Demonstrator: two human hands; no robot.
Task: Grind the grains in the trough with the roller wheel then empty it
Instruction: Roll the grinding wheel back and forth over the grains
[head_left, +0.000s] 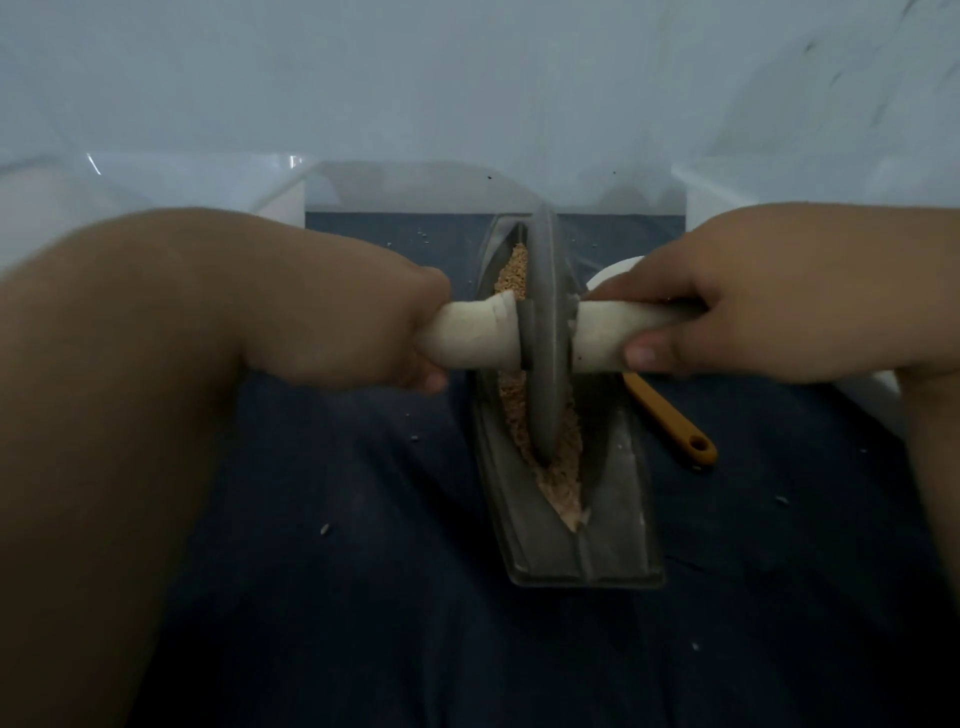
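The roller wheel is recorded as grey metal with a dull, matt face. Its handle ends are wrapped in an off-white covering, soft-looking and slightly wrinkled (cloth or tape, it cannot be told which). The trough is noted as similar grey metal, matt, with pale dust on its sloped walls. The grains are seen as tan, coarse and crumbly. A dark blue cloth, matt and flecked with pale crumbs, is laid underneath. A yellow-orange utensil handle is judged smooth and plastic-like. A clear sheet behind appears glossy.
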